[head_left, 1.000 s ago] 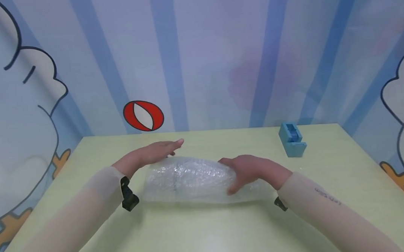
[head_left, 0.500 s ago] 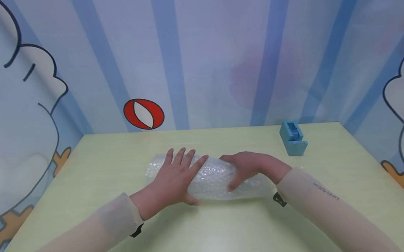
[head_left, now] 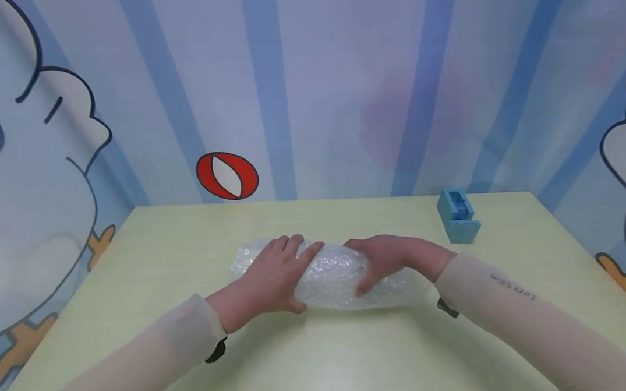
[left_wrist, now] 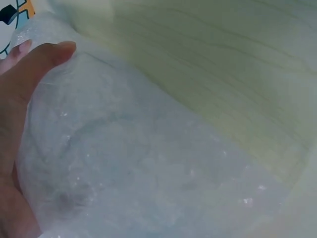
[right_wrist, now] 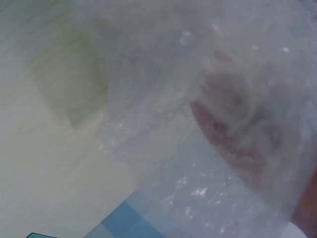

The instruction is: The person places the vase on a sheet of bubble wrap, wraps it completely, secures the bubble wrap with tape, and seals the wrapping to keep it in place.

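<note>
A roll of clear bubble wrap (head_left: 330, 285) lies crosswise near the middle of the pale table. My left hand (head_left: 271, 277) grips its left part, the thumb on the near side and the fingers bent over the top. Toward the right end, my right hand (head_left: 383, 256) holds the roll from above with its thumb in front. Bubble wrap (left_wrist: 133, 144) fills much of the left wrist view, beside the left thumb and fingers. Through a layer of film in the right wrist view, the right hand's fingers (right_wrist: 218, 129) show blurred. Whatever lies inside the roll cannot be made out.
A blue tape dispenser (head_left: 461, 231) stands at the back right of the table (head_left: 320, 358). Behind the table rises a striped blue backdrop (head_left: 334, 89) with cartoon drawings, one a red and white ball (head_left: 227, 176). More drawings cover both sides.
My left hand has come from the roll's far left edge onto its top, first with fingers spread, now bent round it. My right hand has kept its hold. The view shifts slightly.
</note>
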A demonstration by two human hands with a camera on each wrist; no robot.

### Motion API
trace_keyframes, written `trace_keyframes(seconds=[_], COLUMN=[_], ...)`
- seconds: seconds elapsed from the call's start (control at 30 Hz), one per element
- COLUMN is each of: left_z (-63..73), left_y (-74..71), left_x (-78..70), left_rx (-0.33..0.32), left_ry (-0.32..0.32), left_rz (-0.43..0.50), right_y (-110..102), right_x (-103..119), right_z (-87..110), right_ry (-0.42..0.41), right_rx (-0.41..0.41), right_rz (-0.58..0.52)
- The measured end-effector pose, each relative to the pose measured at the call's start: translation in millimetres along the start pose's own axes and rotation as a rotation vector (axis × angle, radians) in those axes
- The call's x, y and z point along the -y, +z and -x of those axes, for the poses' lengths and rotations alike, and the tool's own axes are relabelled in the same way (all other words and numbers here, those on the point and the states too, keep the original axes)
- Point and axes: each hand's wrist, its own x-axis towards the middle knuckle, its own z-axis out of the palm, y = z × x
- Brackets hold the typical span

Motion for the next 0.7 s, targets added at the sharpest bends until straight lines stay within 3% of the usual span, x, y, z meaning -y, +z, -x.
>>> trace_keyframes(seconds=[0.33, 0.53, 0.6, 0.7], left_z=[-13.4, -26.7, -29.7, -32.0], left_y=[-7.6, -11.5, -12.7, -13.6], left_x=[9.1, 16.5, 18.0, 19.6], left_rx=[0.114, 0.208, 0.241, 0.275], left_ry=[-0.037, -0.061, -0.082, -0.112], left_rz=[0.141, 0.21, 0.232, 0.255], right_y=[-10, -18, -19, -15], right_x=[-13, -20, -19, -13], right_z=[-6.5, -15.3, -14.7, -7.7], right_ry=[0.024, 0.033, 0.044, 0.044], right_rx=[0.054, 0.114, 0.088, -0.045], right_rz=[-0.147, -0.159, -0.156, -0.112])
